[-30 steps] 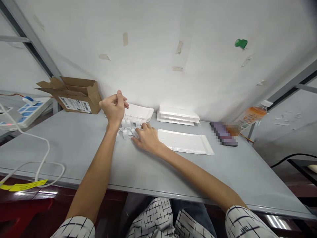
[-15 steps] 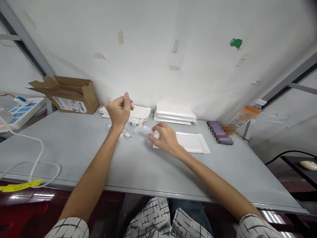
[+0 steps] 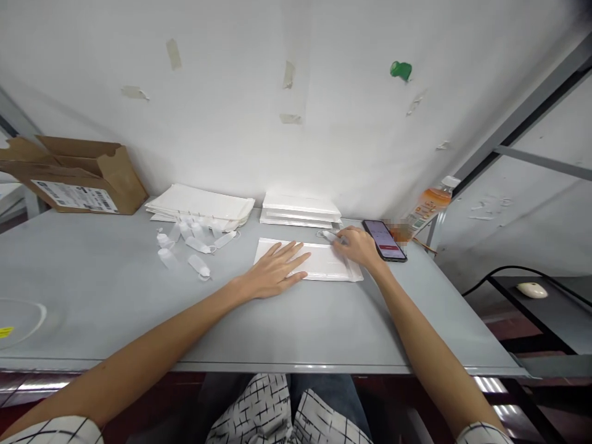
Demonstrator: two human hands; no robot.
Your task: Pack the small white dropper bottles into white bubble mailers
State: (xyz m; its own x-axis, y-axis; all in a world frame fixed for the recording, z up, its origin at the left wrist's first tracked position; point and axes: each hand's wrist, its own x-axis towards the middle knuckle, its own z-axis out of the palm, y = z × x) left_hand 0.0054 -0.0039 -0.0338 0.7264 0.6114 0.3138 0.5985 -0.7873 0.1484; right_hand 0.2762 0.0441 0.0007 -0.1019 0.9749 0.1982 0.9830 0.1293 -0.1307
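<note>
A white padded envelope lies flat on the grey table before me. My left hand rests palm down on its left part, fingers spread. At its upper right edge my right hand is closed, with the fingers pinched around a small whitish tube with a thin loop. To the left, several similar small white tubes are scattered on the table. I cannot make out the end of the tube hidden under my right fingers.
Two stacks of white envelopes, a left stack and a middle stack, lie by the wall. An open cardboard box stands far left. A phone and an orange drink bottle are at the right.
My left hand has gone from a raised, curled pose to lying flat on the envelope. My right hand has moved to the envelope's right end. The small tubes now lie scattered, and the view has shifted right.
</note>
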